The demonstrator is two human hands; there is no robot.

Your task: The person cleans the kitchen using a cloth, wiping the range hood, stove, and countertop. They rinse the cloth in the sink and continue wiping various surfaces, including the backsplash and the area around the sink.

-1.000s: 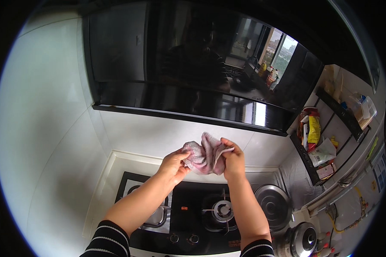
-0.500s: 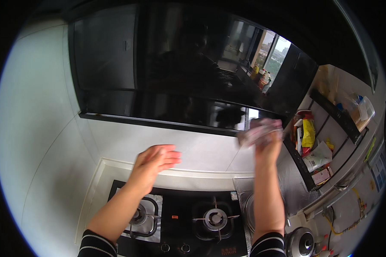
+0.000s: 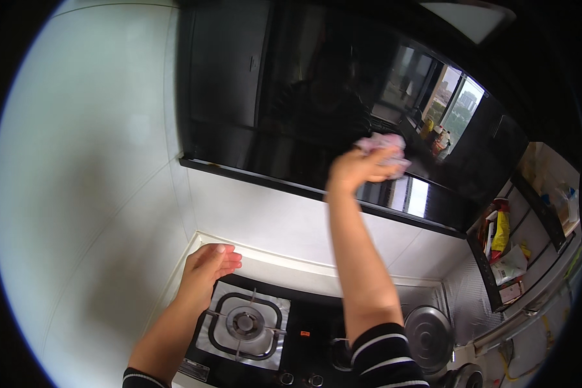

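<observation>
the cloth (image 3: 388, 143) has moved up and left across the black panel (image 3: 317, 107), upper right of centre, bunched and held under the fingers of the right hand (image 3: 362, 168), the left hand (image 3: 205, 266) farther off, lower left, fingers empty.

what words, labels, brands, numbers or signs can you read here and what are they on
None can be read clearly.
Orange label on the stove: too small.
Corner label on the stove: too small.
Yellow packet and white packet on the shelf: too blurred.
</observation>
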